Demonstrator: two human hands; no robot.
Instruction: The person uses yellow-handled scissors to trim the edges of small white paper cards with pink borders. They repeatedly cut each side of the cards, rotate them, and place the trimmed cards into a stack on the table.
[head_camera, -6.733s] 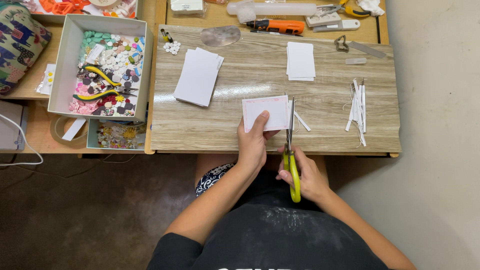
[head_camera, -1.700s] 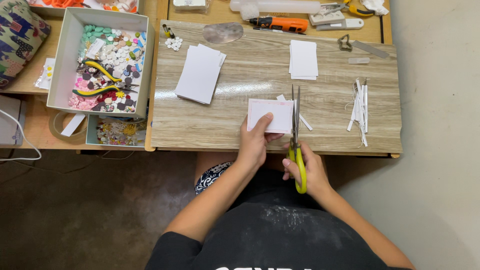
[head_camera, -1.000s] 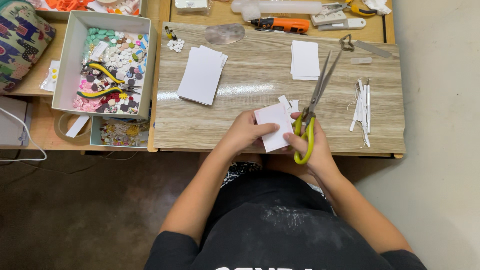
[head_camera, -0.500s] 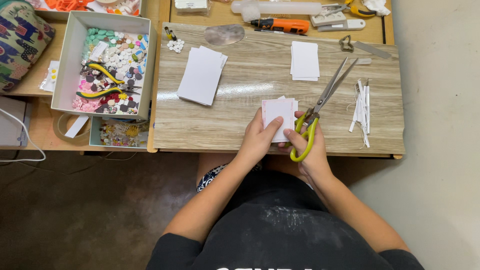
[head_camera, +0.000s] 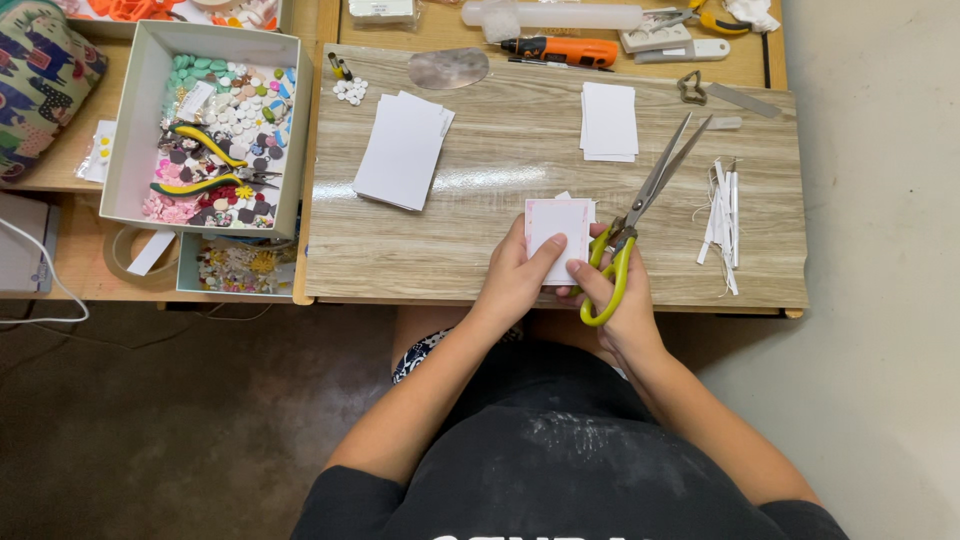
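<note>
Two hands meet over the near edge of the wood-grain board (head_camera: 450, 250), and the picture has changed from a moment back: seconds ago the yellow-handled scissors (head_camera: 640, 215) stood straight up the board with their blades biting into a white card; now they have swung off to the right, blades slightly parted and pointing up toward the far right corner, clear of the paper. That reads like a cut finished and the pieces being squared up, judging by how they sit. The left hand (head_camera: 520, 280) pinches the small stack of white cards (head_camera: 560, 225) from the left side, thumb on top, fingers curled beneath. The right hand (head_camera: 615, 300) does double duty: fingers hooked through the scissor loops while the thumb and a fingertip nip the stack's lower right corner. Both wrists rest just past the board's front edge, forearms angling in from the person's lap. The stack sits low and centre on the board, with one pile of white cards (head_camera: 400, 150) up to the left and another, smaller pile (head_camera: 608, 120) up ahead. Thin paper offcut strips (head_camera: 722, 215) lie to the right, well apart from the hands.
</note>
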